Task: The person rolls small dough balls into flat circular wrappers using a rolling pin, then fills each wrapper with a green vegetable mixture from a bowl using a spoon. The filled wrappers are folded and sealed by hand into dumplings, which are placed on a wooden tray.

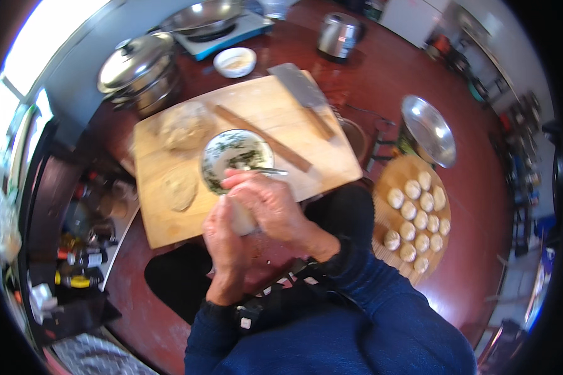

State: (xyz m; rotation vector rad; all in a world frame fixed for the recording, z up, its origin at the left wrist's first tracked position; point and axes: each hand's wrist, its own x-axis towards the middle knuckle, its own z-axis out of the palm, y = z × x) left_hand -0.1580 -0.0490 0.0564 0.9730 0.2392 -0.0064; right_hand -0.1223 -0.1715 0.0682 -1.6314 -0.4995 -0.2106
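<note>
My left hand (224, 241) and my right hand (276, 204) are cupped around a pale piece of dough (242, 219) near the front edge of a wooden board (330, 164). The fingers hide part of the dough, and whether it holds filling cannot be seen. Just beyond my fingertips, a white bowl (220, 151) has chopped dark-green filling (246, 159) along its inside. A metal spoon (276, 171) leans out over the bowl's right rim. Left of the bowl lies a flat dough round (179, 188), with a large dough lump (185, 126) behind it.
A wooden rolling pin (262, 136) and a cleaver (300, 86) lie across the board. To the right, a round woven tray (384, 201) bears several shaped dough buns (421, 219). Farther back are a lidded steamer pot (138, 70), a small white bowl (234, 62) and a kettle (338, 36).
</note>
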